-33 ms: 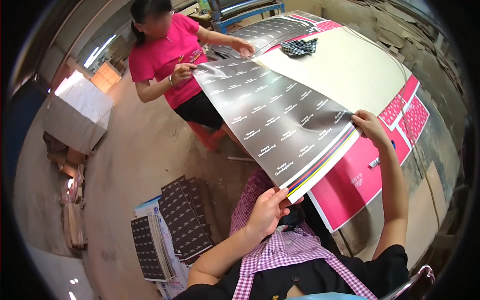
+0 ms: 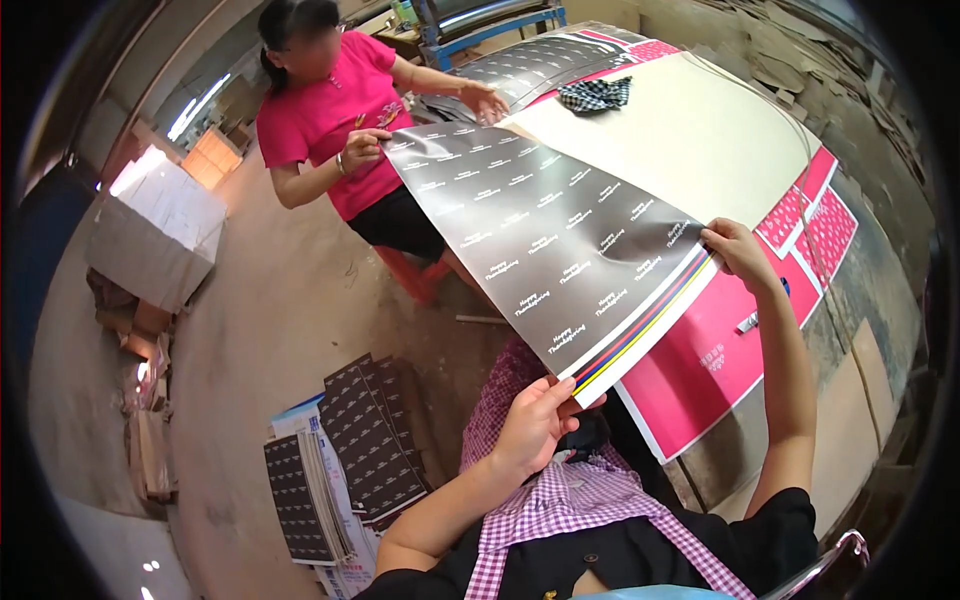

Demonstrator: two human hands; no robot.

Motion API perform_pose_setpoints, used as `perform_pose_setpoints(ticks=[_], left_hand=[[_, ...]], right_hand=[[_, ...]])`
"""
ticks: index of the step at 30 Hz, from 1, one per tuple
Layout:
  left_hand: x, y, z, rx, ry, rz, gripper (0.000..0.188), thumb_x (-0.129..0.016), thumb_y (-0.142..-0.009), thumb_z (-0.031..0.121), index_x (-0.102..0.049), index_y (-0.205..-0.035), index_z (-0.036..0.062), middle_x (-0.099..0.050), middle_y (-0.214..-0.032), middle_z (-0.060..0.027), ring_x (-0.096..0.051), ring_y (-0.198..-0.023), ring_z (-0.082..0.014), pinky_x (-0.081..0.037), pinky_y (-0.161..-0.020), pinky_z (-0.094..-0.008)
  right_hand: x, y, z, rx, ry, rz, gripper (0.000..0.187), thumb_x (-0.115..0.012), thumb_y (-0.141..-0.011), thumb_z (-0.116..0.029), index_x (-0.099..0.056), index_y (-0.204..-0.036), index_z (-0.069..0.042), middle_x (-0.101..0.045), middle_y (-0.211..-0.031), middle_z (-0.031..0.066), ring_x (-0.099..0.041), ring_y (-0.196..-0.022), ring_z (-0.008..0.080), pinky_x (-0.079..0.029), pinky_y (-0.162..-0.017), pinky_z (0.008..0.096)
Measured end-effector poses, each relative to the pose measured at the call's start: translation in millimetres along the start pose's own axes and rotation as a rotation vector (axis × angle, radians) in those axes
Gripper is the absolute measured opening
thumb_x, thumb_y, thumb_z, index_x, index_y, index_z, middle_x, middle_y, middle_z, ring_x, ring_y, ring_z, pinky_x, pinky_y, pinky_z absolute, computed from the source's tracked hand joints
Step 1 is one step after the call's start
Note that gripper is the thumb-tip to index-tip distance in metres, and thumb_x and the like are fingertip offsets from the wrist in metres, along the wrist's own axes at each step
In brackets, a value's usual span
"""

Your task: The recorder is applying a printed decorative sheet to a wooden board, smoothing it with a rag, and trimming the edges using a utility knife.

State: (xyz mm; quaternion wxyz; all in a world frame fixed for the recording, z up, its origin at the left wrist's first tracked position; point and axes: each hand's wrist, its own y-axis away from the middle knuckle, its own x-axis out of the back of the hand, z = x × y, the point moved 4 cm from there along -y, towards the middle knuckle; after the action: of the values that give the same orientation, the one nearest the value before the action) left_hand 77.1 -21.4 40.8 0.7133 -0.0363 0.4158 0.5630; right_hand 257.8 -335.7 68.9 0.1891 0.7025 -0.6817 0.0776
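Pinching the dark sheet (image 2: 545, 235) left of the cream sheet (image 2: 700, 130), my left hand (image 2: 535, 428) and right hand (image 2: 740, 252) have fingers (image 2: 553, 397) closed at its near corners; even tension should limit creasing

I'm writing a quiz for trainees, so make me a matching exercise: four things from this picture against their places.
1. Left hand
2. Checked cloth
3. Right hand
4. Dark printed pieces

A. Piled at lower left
B. Pinching the dark sheet, farther from the apron
C. On the cream surface
D. Pinching the dark sheet, nearer the apron

Pairs: 1-D, 2-C, 3-B, 4-A
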Motion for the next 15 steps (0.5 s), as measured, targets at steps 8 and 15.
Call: perform_pose_setpoints(ticks=[8,15], left_hand=[[-30,21,31,-0.087,0.068,-0.077,0.028,-0.045,-0.094,0.018,-0.048,-0.118,0.0023,-0.06,-0.108,-0.01,-0.062,-0.088,-0.0195,-0.041,-0.053,-0.0201],[-54,19,49,-0.125,0.08,-0.138,0.028,-0.045,-0.095,0.018,-0.048,-0.116,0.0013,-0.061,-0.103,-0.0109,-0.063,-0.086,-0.0197,-0.043,-0.053,-0.0205]], right_hand=[[34,21,-37,0.013,-0.032,-0.024,0.02,-0.053,-0.091,-0.023,-0.06,-0.08,-0.008,-0.044,-0.055,-0.0079,-0.035,-0.044,0.0012,-0.024,-0.039,0.0187],[58,13,-69,0.024,-0.029,-0.024,0.02,-0.054,-0.091,-0.022,-0.064,-0.091,-0.005,-0.047,-0.061,-0.0079,-0.035,-0.046,0.0007,-0.024,-0.039,0.018]])
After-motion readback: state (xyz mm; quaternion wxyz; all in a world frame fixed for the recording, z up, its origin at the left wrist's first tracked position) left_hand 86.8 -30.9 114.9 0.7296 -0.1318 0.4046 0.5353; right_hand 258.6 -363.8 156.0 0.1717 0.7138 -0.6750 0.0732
